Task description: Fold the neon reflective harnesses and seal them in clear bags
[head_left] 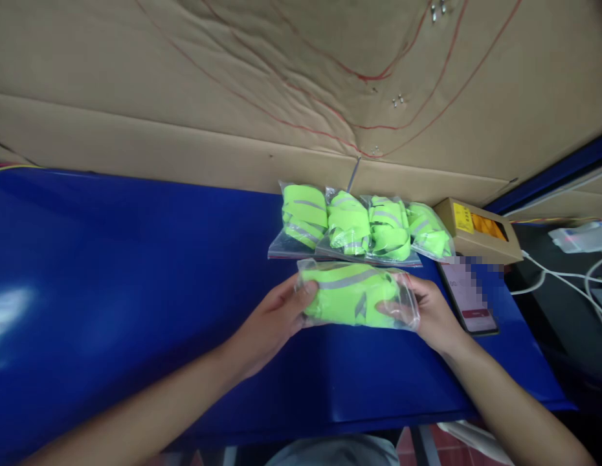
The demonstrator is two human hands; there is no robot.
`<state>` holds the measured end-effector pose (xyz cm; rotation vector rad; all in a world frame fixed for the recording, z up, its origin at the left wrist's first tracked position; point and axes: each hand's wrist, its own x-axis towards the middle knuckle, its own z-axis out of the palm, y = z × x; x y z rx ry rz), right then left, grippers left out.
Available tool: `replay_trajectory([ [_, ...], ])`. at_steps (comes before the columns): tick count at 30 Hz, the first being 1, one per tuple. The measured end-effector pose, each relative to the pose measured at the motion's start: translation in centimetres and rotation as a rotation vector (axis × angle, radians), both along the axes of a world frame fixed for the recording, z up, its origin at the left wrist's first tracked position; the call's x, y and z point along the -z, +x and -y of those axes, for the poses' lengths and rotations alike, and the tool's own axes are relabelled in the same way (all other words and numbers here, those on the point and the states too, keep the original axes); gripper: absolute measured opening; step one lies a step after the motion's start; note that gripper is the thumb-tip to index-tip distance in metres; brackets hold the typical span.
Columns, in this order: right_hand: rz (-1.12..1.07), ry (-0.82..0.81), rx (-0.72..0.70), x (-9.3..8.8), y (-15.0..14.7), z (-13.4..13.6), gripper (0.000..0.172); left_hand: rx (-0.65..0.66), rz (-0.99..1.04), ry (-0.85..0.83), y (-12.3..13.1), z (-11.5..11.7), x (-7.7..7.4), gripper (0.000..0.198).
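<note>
A clear plastic bag with a folded neon-green reflective vest (352, 294) lies between my hands, just above the blue table (136, 272). My left hand (276, 317) grips its left end, thumb on top. My right hand (430, 310) holds its right end, fingers closed on the plastic. Behind it, a row of several similar bagged green vests (359, 223) lies against the cardboard wall.
A brown cardboard wall (233, 97) with red wires stands behind the table. A small kraft box with a yellow label (478, 230) sits at the right, a phone (468, 298) beside my right hand. White cables (558, 278) run at the far right.
</note>
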<state>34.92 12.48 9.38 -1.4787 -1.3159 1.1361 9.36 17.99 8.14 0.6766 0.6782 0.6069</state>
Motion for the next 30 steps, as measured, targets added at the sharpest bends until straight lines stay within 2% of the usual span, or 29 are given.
replay_trajectory([
  [8, -0.113, -0.053, 0.075, 0.7, 1.4, -0.3, 0.049, -0.077, -0.009, 0.039, -0.1, -0.6, -0.6, 0.046],
  [15, -0.117, -0.042, -0.036, 0.7, 1.5, -0.2, 0.052, -0.036, -0.002, 0.097, -0.3, -0.6, 0.2, 0.045],
  [21, -0.131, -0.015, -0.062, 0.5, 1.0, -0.1, 0.056, -0.005, -0.022, 0.125, -0.4, -0.4, 0.4, 0.046],
  [27, -0.166, -0.022, -0.024, 0.7, 0.9, -0.1, 0.044, -0.044, -0.059, 0.108, -0.6, -0.7, 0.1, 0.045],
  [30, -0.220, -0.047, -0.009, 0.7, 1.3, -0.1, 0.045, -0.089, -0.055, 0.116, -0.6, -1.0, -0.1, 0.042],
])
